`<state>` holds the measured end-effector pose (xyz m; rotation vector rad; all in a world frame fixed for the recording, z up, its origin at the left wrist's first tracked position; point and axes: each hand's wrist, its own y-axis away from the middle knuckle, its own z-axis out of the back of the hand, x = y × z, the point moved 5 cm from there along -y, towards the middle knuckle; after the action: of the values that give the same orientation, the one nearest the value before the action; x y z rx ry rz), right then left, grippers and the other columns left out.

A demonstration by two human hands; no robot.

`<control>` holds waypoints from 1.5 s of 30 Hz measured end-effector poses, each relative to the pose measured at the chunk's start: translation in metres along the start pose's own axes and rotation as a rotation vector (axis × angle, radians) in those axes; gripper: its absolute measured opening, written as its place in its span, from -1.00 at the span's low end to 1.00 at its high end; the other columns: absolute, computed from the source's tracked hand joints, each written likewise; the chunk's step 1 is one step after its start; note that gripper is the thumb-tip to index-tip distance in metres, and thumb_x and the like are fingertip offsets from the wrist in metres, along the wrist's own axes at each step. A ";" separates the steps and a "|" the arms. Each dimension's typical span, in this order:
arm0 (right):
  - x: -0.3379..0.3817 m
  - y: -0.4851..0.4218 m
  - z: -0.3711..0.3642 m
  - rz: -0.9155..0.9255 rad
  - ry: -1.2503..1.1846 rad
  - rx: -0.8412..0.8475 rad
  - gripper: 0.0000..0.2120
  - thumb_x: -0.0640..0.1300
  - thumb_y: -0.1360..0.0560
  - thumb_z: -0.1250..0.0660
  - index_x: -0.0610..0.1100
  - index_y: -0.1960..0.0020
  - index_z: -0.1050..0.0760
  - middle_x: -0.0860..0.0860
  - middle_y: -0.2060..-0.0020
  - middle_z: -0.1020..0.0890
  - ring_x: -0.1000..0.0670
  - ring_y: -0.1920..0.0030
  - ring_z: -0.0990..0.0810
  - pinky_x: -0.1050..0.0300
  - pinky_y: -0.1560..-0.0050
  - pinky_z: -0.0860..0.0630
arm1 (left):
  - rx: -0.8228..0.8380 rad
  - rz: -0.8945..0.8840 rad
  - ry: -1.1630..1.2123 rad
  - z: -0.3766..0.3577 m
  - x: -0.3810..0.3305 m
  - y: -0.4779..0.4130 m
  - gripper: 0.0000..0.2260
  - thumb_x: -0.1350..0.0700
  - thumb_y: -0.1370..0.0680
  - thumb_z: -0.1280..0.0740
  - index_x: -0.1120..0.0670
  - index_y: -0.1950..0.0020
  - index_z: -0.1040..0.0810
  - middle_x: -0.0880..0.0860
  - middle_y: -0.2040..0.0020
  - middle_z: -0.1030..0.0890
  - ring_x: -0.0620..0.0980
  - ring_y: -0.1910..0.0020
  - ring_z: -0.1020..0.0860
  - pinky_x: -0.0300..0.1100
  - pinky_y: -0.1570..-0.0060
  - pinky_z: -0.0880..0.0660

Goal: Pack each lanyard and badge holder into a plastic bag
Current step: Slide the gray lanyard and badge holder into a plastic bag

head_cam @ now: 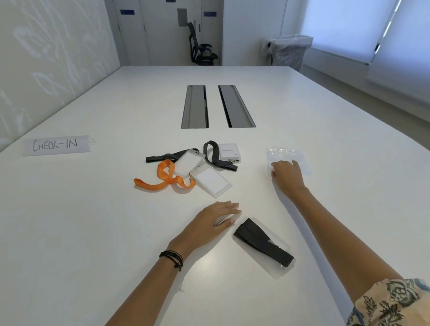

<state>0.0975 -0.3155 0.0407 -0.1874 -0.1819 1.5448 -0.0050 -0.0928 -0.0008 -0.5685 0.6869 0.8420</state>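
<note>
A bagged black lanyard with its badge holder lies near the table's front, just right of my left hand, which rests flat with straight fingers. Farther off sit three loose sets: an orange lanyard clipped to a white badge holder, a black lanyard with a holder, and a dark lanyard with a holder. My right hand lies on the near edge of a stack of clear plastic bags, fingers bent down onto them.
A paper sign reading CHECK-IN lies at the left on the white table. Two grey cable hatches are set in the table's middle. An office chair and a lined bin stand beyond the far edge.
</note>
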 end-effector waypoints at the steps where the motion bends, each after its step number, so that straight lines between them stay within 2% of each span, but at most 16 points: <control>1: -0.001 0.000 0.000 -0.009 -0.004 -0.006 -0.80 -0.36 -0.50 -0.11 -0.25 0.04 -0.51 -0.16 0.10 -0.61 -0.19 0.01 -0.55 -0.04 -0.36 -0.17 | 0.003 0.001 0.000 0.000 0.000 0.000 -0.72 0.07 -0.59 -0.24 -0.01 -0.30 -0.50 -0.12 -0.37 -0.42 -0.30 -0.37 -0.26 -0.40 -0.38 -0.11; 6: -0.002 0.005 0.024 0.002 -0.093 -0.174 -0.70 -0.51 -0.37 -0.10 -0.15 0.34 -0.35 -0.14 0.43 -0.47 -0.17 0.35 -0.41 -0.11 -0.23 -0.36 | -0.005 0.012 0.040 0.001 -0.002 0.001 -0.73 0.08 -0.58 -0.25 0.01 -0.27 -0.53 -0.16 -0.32 -0.44 -0.33 -0.34 -0.29 -0.50 -0.33 -0.13; 9: 0.005 0.016 0.057 0.029 -0.165 -0.407 -0.69 -0.50 -0.35 -0.12 -0.14 0.41 -0.25 -0.05 0.53 -0.30 -0.14 0.47 -0.22 -0.08 0.12 -0.51 | -0.069 0.078 0.242 0.008 -0.004 0.002 -0.78 0.13 -0.56 -0.29 0.03 -0.19 -0.58 -0.10 -0.23 -0.55 -0.31 -0.24 -0.44 -0.45 -0.27 -0.30; 11: 0.011 0.025 0.075 0.004 -0.257 -0.516 -0.74 -0.45 -0.40 -0.15 -0.18 0.39 -0.34 -0.07 0.54 -0.38 -0.17 0.49 -0.27 -0.03 0.25 -0.50 | -0.136 0.142 0.417 0.015 -0.006 0.000 -0.82 0.17 -0.56 -0.28 0.02 -0.12 -0.60 -0.07 -0.14 -0.61 -0.25 -0.16 -0.52 -0.39 -0.19 -0.40; 14: 0.027 0.045 0.093 -0.021 -0.428 -0.619 -0.81 -0.34 -0.51 -0.20 -0.24 0.08 -0.60 -0.16 0.26 -0.67 -0.23 0.28 -0.56 -0.03 0.15 -0.50 | -0.224 0.220 0.606 0.025 -0.006 0.001 -0.82 0.18 -0.58 -0.25 0.00 -0.07 -0.61 -0.02 -0.07 -0.63 -0.13 -0.10 -0.58 -0.36 -0.01 -0.50; 17: 0.046 0.067 0.113 -0.045 -0.583 -0.654 -0.78 -0.25 -0.56 -0.18 -0.16 -0.08 -0.59 -0.06 0.08 -0.70 -0.14 0.11 -0.62 0.09 0.12 -0.44 | -0.292 0.202 0.626 0.034 -0.010 0.003 -0.82 0.18 -0.60 -0.22 0.02 -0.09 -0.59 -0.04 -0.08 -0.62 -0.12 -0.04 -0.60 -0.34 0.03 -0.51; 20: 0.062 0.082 0.127 -0.041 -0.742 -0.634 -0.79 -0.25 -0.55 -0.18 -0.11 -0.06 -0.56 0.04 0.11 -0.68 -0.04 0.13 -0.62 0.14 0.19 -0.43 | -0.395 0.189 0.678 0.047 -0.016 0.000 -0.81 0.21 -0.59 -0.22 0.02 -0.15 -0.52 -0.01 -0.12 -0.59 -0.09 -0.06 -0.58 -0.26 -0.03 -0.52; 23: 0.078 0.097 0.139 0.015 -0.934 -0.637 -0.81 -0.25 -0.55 -0.19 -0.11 -0.02 -0.56 0.07 0.16 -0.67 -0.01 0.20 -0.64 0.05 0.15 -0.53 | -0.483 0.193 0.710 0.065 -0.020 0.000 -0.73 0.17 -0.58 -0.24 -0.04 -0.26 -0.43 -0.01 -0.20 -0.53 -0.05 -0.23 -0.48 -0.16 -0.22 -0.44; 27: 0.093 0.116 0.153 0.038 -1.165 -0.643 -0.82 -0.22 -0.58 -0.20 -0.13 -0.01 -0.58 0.06 0.20 -0.66 0.09 0.28 -0.63 0.30 0.18 -0.48 | -0.543 0.164 0.623 0.091 -0.032 0.004 -0.61 0.07 -0.57 -0.27 -0.03 -0.39 -0.34 -0.09 -0.30 -0.46 -0.18 -0.28 -0.41 -0.26 -0.24 -0.33; 29: 0.098 0.123 0.157 0.021 -1.233 -0.624 -0.82 -0.20 -0.59 -0.19 -0.15 -0.01 -0.58 0.04 0.20 -0.67 0.10 0.29 -0.63 0.41 0.22 -0.42 | -0.550 0.117 0.612 0.104 -0.040 0.007 -0.70 0.11 -0.57 -0.28 -0.02 -0.30 -0.43 -0.08 -0.23 -0.52 -0.14 -0.20 -0.47 -0.29 -0.15 -0.38; 32: 0.099 0.126 0.155 -0.016 -1.315 -0.580 -0.82 -0.18 -0.59 -0.19 -0.15 -0.02 -0.57 0.04 0.18 -0.68 0.11 0.28 -0.64 0.40 0.21 -0.43 | -0.524 0.035 0.637 0.116 -0.053 0.012 -0.88 0.22 -0.56 -0.27 0.07 -0.05 -0.55 -0.04 0.08 -0.66 -0.06 0.10 -0.59 -0.28 0.05 -0.47; 34: 0.097 0.125 0.152 -0.048 -1.340 -0.571 -0.83 -0.20 -0.59 -0.19 -0.13 -0.09 -0.54 0.05 0.11 -0.67 0.13 0.21 -0.64 0.35 0.13 -0.46 | -0.518 0.002 0.638 0.121 -0.060 0.016 -0.92 0.26 -0.54 -0.29 0.13 0.05 -0.57 -0.05 0.27 -0.68 -0.10 0.30 -0.58 -0.33 0.21 -0.50; 37: 0.094 0.125 0.151 -0.084 -1.254 -0.622 -0.70 -0.24 -0.55 -0.23 -0.05 -0.26 -0.40 0.12 -0.13 -0.51 0.22 -0.04 -0.51 0.31 -0.08 -0.41 | -0.531 0.001 0.635 0.123 -0.070 0.018 -0.93 0.26 -0.53 -0.31 0.15 0.11 -0.58 -0.03 0.32 -0.68 -0.12 0.38 -0.56 -0.34 0.34 -0.51; 41: 0.097 0.129 0.152 -0.057 -1.131 -0.680 -0.60 -0.34 -0.49 -0.25 -0.08 -0.29 -0.37 0.00 -0.27 -0.38 0.02 -0.30 -0.38 -0.01 -0.33 -0.37 | -0.573 0.027 0.659 0.122 -0.074 0.018 -0.94 0.26 -0.53 -0.32 0.22 0.06 -0.57 0.02 0.29 -0.66 -0.11 0.39 -0.57 -0.32 0.39 -0.52; 43: 0.102 0.131 0.153 -0.017 -1.093 -0.677 -0.64 -0.36 -0.48 -0.24 -0.11 -0.24 -0.42 -0.03 -0.26 -0.39 0.03 -0.31 -0.37 0.02 -0.30 -0.39 | -0.610 0.042 0.664 0.120 -0.074 0.019 -0.91 0.25 -0.52 -0.33 0.26 0.02 -0.56 0.09 0.24 -0.65 -0.10 0.38 -0.57 -0.30 0.39 -0.53; 45: 0.109 0.132 0.154 0.047 -1.091 -0.643 -0.71 -0.37 -0.48 -0.24 -0.13 -0.14 -0.49 -0.01 -0.15 -0.44 0.12 -0.15 -0.47 0.21 -0.13 -0.45 | -0.632 0.051 0.684 0.116 -0.075 0.019 -0.92 0.26 -0.52 -0.33 0.26 0.03 -0.55 0.10 0.22 -0.65 -0.10 0.37 -0.59 -0.29 0.37 -0.54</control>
<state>-0.0647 -0.2030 0.1598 0.1757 -1.5418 1.4459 -0.0199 -0.0374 0.1266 -1.4538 1.0583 0.9140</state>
